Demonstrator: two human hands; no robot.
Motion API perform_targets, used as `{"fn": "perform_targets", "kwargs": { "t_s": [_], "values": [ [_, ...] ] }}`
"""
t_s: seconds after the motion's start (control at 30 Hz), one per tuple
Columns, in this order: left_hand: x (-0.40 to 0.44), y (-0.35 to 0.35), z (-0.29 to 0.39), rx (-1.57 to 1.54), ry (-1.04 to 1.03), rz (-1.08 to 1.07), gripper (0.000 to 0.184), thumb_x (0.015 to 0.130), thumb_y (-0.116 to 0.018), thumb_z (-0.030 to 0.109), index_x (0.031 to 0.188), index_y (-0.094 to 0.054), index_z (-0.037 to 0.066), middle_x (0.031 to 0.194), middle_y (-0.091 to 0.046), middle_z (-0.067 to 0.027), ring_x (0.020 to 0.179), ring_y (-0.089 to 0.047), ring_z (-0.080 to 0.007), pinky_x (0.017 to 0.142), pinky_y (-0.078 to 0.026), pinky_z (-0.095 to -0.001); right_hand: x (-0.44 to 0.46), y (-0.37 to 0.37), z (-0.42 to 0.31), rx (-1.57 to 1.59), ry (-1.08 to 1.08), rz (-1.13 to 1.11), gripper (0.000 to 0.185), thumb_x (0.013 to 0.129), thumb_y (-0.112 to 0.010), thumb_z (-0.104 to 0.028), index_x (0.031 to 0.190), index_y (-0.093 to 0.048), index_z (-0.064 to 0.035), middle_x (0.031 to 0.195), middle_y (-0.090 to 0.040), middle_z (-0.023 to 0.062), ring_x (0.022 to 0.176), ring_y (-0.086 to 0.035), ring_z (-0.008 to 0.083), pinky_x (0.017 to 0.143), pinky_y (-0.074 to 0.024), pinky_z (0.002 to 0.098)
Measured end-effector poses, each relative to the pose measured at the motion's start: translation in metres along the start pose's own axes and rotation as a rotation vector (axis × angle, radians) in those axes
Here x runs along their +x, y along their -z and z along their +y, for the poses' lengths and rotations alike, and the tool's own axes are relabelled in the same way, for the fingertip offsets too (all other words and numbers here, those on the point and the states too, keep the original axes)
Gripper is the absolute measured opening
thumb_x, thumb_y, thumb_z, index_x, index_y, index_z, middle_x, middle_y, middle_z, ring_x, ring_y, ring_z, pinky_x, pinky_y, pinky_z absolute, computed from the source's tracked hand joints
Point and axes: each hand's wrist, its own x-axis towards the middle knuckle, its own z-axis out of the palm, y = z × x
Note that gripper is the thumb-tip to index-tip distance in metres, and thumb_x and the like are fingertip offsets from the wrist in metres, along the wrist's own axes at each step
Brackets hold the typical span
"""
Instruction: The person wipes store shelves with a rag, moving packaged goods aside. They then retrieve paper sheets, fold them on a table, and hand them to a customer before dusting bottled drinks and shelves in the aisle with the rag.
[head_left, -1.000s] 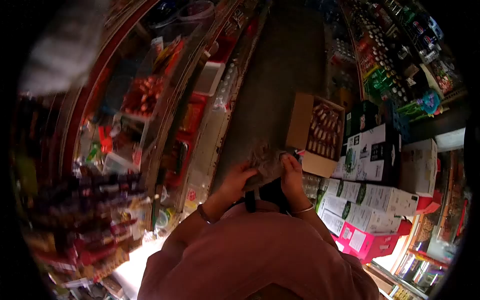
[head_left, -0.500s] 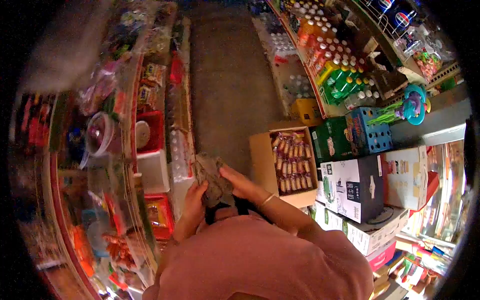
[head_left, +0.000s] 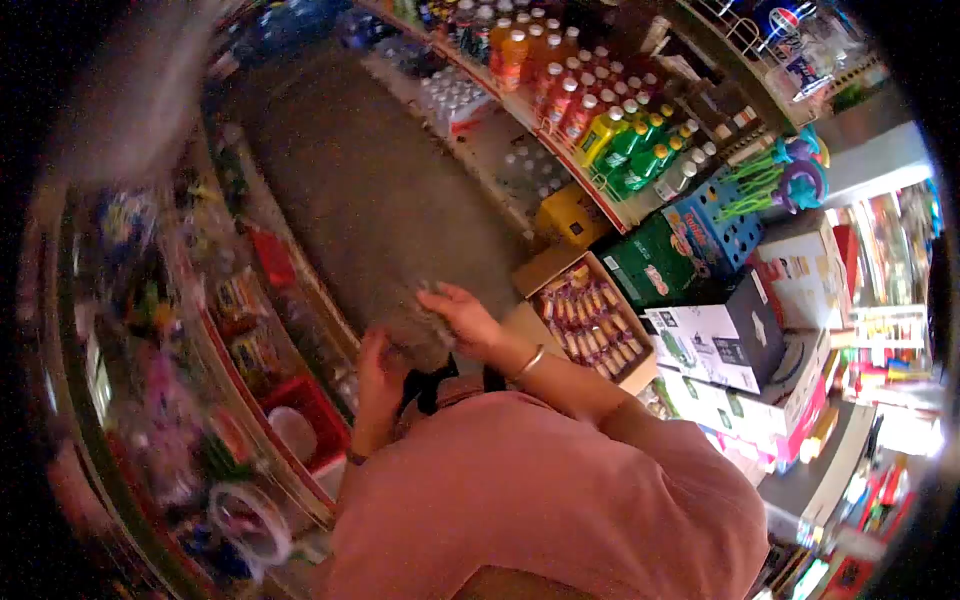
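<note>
Crumpled grey-brown material lies between the hands: two o'clock from the left hand, eight o'clock from the nearer right hand. Right fingers pinch it; left grip and long axis, blurred, cannot be determined.

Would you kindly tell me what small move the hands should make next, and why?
Perhaps the left hand should firm up its hold on the near side of the brownish material: the right hand appears to pinch the far side, while the blur leaves the left hand's grip unclear.
</note>
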Motion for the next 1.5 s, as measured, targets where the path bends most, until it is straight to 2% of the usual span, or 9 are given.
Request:
{"fn": "perform_targets", "kwargs": {
  "t_s": [0.23,0.43,0.8,0.9,0.93,1.13,1.23,1.37,1.5],
  "values": [
    [0.146,0.054,0.044,-1.035,0.434,-0.082,0.044,0.093,-0.037,0.036,0.126,-0.044,0.007,0.124,-0.049,-0.0119,0.112,-0.049,-0.0276,0.094,-0.042,-0.0427,0.115,-0.049,-0.028,-1.417,0.938,0.065,0.038,0.082,-0.065,-0.025,0.108,-0.055,0.0000,0.115,-0.050,0.0176,0.106,-0.051,0.0277,0.088,-0.0419,0.0364],
    [0.225,0.071,0.057,-0.786,0.389,-0.099,0.048,0.093,-0.035,0.039,0.129,-0.041,0.007,0.128,-0.044,-0.0145,0.115,-0.045,-0.0299,0.094,-0.040,-0.0443,0.178,0.019,-0.140,-1.034,0.578,0.306,0.026,0.082,-0.064,-0.021,0.098,-0.062,-0.0016,0.101,-0.062,0.0115,0.093,-0.059,0.0207,0.079,-0.0466,0.0306],
    [0.421,0.098,0.074,-0.691,0.242,-0.115,0.049,0.094,-0.038,0.041,0.132,-0.037,0.011,0.131,-0.041,-0.0110,0.119,-0.039,-0.0295,0.098,-0.035,-0.0444,0.300,0.234,-0.483,-2.050,0.936,1.322,0.040,0.076,-0.060,-0.022,0.114,-0.054,-0.0097,0.107,-0.058,0.0174,0.101,-0.055,0.0316,0.083,-0.0463,0.0406],
    [0.477,0.078,0.090,-0.674,0.148,-0.112,0.049,0.093,-0.038,0.041,0.133,-0.036,0.013,0.133,-0.038,-0.0108,0.119,-0.038,-0.0312,0.099,-0.032,-0.0478,0.294,0.198,-0.517,-2.100,0.426,1.108,0.045,0.074,-0.061,-0.020,0.117,-0.050,-0.0069,0.111,-0.054,0.0194,0.106,-0.051,0.0325,0.086,-0.0451,0.0421],
    [0.481,0.067,0.102,-0.567,0.098,-0.089,0.049,0.093,-0.040,0.041,0.133,-0.036,0.014,0.134,-0.037,-0.0110,0.120,-0.037,-0.0322,0.099,-0.031,-0.0496,0.324,0.273,-0.521,-2.092,0.587,1.095,0.038,0.080,-0.055,-0.025,0.113,-0.054,-0.0055,0.103,-0.058,0.0182,0.085,-0.060,0.0305,0.068,-0.0503,0.0441],
    [0.562,0.056,0.126,-0.810,0.331,-0.085,0.051,0.091,-0.044,0.040,0.135,-0.034,0.015,0.134,-0.036,-0.0127,0.119,-0.037,-0.0377,0.098,-0.030,-0.0573,0.353,0.294,-0.523,-1.993,0.632,0.998,0.037,0.080,-0.056,-0.024,0.112,-0.055,-0.0043,0.094,-0.062,0.0183,0.081,-0.060,0.0307,0.065,-0.0493,0.0438],
    [0.590,0.065,0.118,-0.743,0.263,-0.261,0.052,0.091,-0.044,0.042,0.134,-0.035,0.015,0.133,-0.037,-0.0136,0.118,-0.038,-0.0389,0.096,-0.031,-0.0591,0.332,0.211,-0.526,-1.897,-0.008,0.964,0.032,0.078,-0.058,-0.021,0.101,-0.056,0.0013,0.102,-0.058,0.0208,0.095,-0.056,0.0362,0.082,-0.0460,0.0452],
    [0.633,0.051,0.135,-0.669,0.489,0.030,0.049,0.091,-0.043,0.044,0.130,-0.041,0.015,0.129,-0.042,-0.0147,0.116,-0.040,-0.0387,0.094,-0.032,-0.0605,0.337,0.240,-0.499,-1.963,0.243,0.916,0.030,0.078,-0.059,-0.023,0.100,-0.057,-0.0021,0.101,-0.057,0.0182,0.096,-0.055,0.0342,0.081,-0.0457,0.0440],
    [0.649,0.052,0.143,-0.749,0.414,-0.181,0.048,0.092,-0.040,0.044,0.130,-0.041,0.016,0.128,-0.044,-0.0151,0.114,-0.042,-0.0392,0.093,-0.034,-0.0614,0.328,0.189,-0.500,-1.804,0.178,0.905,0.030,0.076,-0.063,-0.024,0.097,-0.058,-0.0040,0.099,-0.056,0.0153,0.095,-0.054,0.0328,0.081,-0.0453,0.0434]
  ]
}}
